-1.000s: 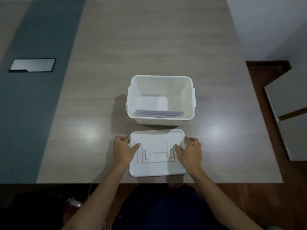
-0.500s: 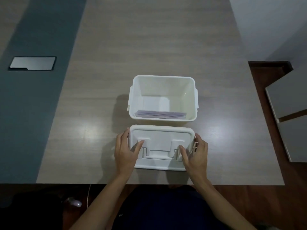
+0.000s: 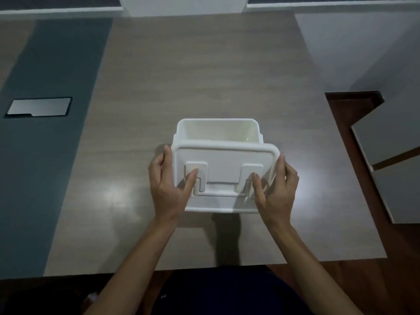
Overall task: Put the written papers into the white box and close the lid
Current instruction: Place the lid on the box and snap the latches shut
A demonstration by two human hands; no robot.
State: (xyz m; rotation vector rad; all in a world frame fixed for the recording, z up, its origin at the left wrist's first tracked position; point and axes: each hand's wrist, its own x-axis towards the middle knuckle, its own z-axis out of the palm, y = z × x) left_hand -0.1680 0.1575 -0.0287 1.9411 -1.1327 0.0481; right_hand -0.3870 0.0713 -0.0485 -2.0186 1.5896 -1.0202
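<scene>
Looks like an office or meeting room: a long wood-grain bench (image 3: 204, 71) with a grey-blue strip (image 3: 45, 155), a metal cable hatch (image 3: 38, 107) set flush into it, plain white walls (image 3: 363, 46), dark wood floor (image 3: 354, 142), and grey cabinet panels (image 3: 391, 155) to the right.

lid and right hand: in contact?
Touching. In the head view the right hand grips the lid at its right edge: thumb pressed on the top face, fingers wrapped along the side.
</scene>
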